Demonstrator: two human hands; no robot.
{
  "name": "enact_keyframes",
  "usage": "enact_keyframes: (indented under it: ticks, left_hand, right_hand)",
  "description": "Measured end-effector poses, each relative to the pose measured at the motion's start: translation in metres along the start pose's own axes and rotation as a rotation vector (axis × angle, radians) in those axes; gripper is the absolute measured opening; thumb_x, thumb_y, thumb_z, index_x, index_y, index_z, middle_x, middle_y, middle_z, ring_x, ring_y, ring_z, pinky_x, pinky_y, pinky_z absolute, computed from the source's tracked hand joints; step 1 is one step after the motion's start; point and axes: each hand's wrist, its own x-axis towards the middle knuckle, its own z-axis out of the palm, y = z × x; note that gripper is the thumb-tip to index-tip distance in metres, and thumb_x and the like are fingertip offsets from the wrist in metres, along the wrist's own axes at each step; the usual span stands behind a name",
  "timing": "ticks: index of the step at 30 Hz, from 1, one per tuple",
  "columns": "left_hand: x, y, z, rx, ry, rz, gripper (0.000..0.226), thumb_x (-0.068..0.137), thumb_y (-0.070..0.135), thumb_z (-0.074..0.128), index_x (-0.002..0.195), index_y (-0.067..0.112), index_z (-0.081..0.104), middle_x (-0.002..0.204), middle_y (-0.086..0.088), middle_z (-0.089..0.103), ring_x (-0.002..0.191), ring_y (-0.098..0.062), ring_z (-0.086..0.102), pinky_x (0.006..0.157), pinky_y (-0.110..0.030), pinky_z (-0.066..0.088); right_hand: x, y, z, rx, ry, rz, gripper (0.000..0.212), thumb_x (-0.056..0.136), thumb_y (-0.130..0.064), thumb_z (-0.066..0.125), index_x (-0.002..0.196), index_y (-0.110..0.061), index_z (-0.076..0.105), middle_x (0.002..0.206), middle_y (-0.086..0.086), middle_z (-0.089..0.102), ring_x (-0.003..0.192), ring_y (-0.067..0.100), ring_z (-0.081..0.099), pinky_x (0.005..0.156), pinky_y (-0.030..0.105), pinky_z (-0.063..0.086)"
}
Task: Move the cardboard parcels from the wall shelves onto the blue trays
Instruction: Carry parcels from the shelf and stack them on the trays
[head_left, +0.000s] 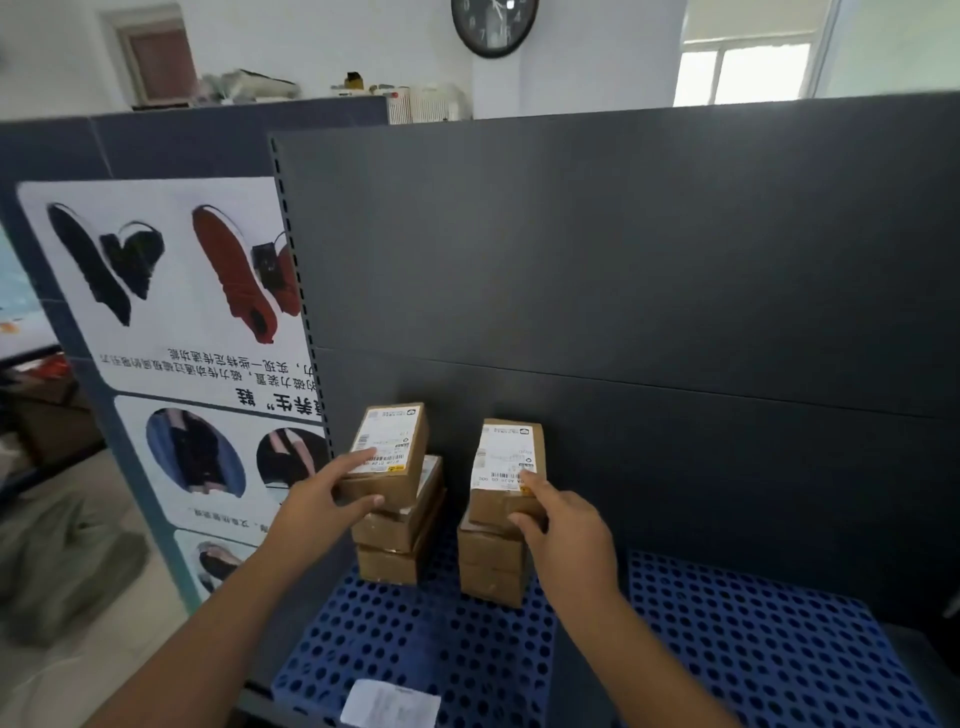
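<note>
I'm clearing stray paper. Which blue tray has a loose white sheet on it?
The left blue tray, the one bearing both parcel stacks: a white sheet lies at its near edge. The right blue tray shows none.

left blue tray (415, 644): left parcel stack (387, 564), right parcel stack (491, 574), white slip (389, 704) | right blue tray (769, 639)

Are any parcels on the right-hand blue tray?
No, the left stack and right stack both stand on the left blue tray; the right blue tray holds none.

Bare left forearm (234, 623), bare right forearm (618, 649)
</note>
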Motion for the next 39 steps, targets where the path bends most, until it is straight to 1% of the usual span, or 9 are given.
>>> enact_keyframes:
  ticks: [7,12,16,23,27,29,31,35,39]
  left_hand:
    - [0.035,-0.032,0.001,0.011,-0.096,0.032,0.058,0.077,0.028,0.079,0.126,0.046,0.054,0.126,0.015,0.057,0.112,-0.005,0.054,0.091,-0.019,0.044]
    - [0.044,-0.049,0.002,-0.009,-0.176,0.051,0.058,0.077,0.028,0.079,0.126,0.048,0.054,0.123,0.015,0.057,0.11,-0.003,0.054,0.081,-0.008,0.042]
    - [0.048,-0.055,-0.002,-0.026,-0.221,0.085,0.06,0.076,0.029,0.08,0.126,0.051,0.054,0.128,0.014,0.058,0.115,-0.004,0.055,0.093,-0.02,0.046]
    - [0.047,-0.051,-0.008,-0.034,-0.245,0.13,0.069,0.074,0.028,0.081,0.123,0.061,0.047,0.125,0.019,0.057,0.114,-0.002,0.053,0.088,-0.015,0.044]
    - [0.042,-0.046,-0.012,0.006,-0.215,0.213,0.072,0.073,0.034,0.081,0.126,0.063,0.042,0.142,0.017,0.045,0.13,-0.004,0.041,0.105,-0.029,0.039]
    - [0.038,-0.042,-0.013,0.013,-0.193,0.242,0.071,0.072,0.035,0.081,0.122,0.065,0.041,0.144,0.019,0.036,0.13,0.0,0.033,0.107,-0.027,0.033]
    - [0.035,-0.039,-0.014,0.033,-0.177,0.274,0.07,0.071,0.036,0.081,0.122,0.064,0.041,0.148,0.017,0.035,0.131,0.0,0.031,0.108,-0.028,0.031]
    - [0.032,-0.035,-0.013,0.084,-0.138,0.336,0.07,0.07,0.046,0.077,0.13,0.054,0.042,0.151,0.015,0.033,0.14,-0.007,0.027,0.112,-0.041,0.031]
    - [0.027,-0.025,-0.004,0.1,-0.101,0.481,0.068,0.07,0.053,0.076,0.132,0.039,0.049,0.145,0.015,0.037,0.143,-0.011,0.024,0.112,-0.039,0.026]
  right_hand:
    - [0.011,-0.007,0.028,-0.13,-0.029,0.041,0.052,0.088,-0.041,0.062,0.138,-0.039,0.045,0.109,-0.003,0.06,0.1,0.013,0.053,0.076,0.02,0.045]
    - [0.003,-0.011,0.033,-0.192,-0.049,0.105,0.051,0.091,-0.044,0.055,0.14,-0.039,0.04,0.115,-0.003,0.055,0.102,0.012,0.051,0.078,0.021,0.047]
    - [-0.001,-0.015,0.035,-0.215,-0.027,0.127,0.051,0.091,-0.044,0.056,0.14,-0.038,0.042,0.117,-0.002,0.054,0.102,0.013,0.051,0.077,0.024,0.049]
    - [-0.003,-0.022,0.036,-0.23,-0.047,0.15,0.055,0.092,-0.045,0.053,0.142,-0.041,0.032,0.142,-0.001,0.042,0.116,0.016,0.051,0.088,0.025,0.049]
    - [-0.005,-0.027,0.034,-0.213,-0.058,0.159,0.063,0.092,-0.044,0.054,0.146,-0.044,0.021,0.15,0.001,0.033,0.122,0.018,0.049,0.091,0.028,0.05]
    - [-0.007,-0.029,0.032,-0.219,-0.051,0.159,0.065,0.092,-0.045,0.054,0.146,-0.045,0.019,0.151,0.001,0.032,0.122,0.018,0.049,0.091,0.029,0.05]
    - [-0.008,-0.03,0.03,-0.221,-0.043,0.169,0.065,0.091,-0.045,0.055,0.146,-0.045,0.019,0.151,0.0,0.032,0.122,0.019,0.049,0.092,0.03,0.05]
    - [-0.014,-0.03,0.026,-0.208,-0.023,0.166,0.064,0.089,-0.046,0.058,0.143,-0.046,0.023,0.149,0.0,0.034,0.122,0.019,0.049,0.09,0.033,0.052]
    - [-0.026,-0.028,0.017,-0.165,-0.012,0.191,0.071,0.089,-0.049,0.058,0.145,-0.047,0.016,0.148,-0.003,0.033,0.125,0.018,0.045,0.093,0.034,0.049]
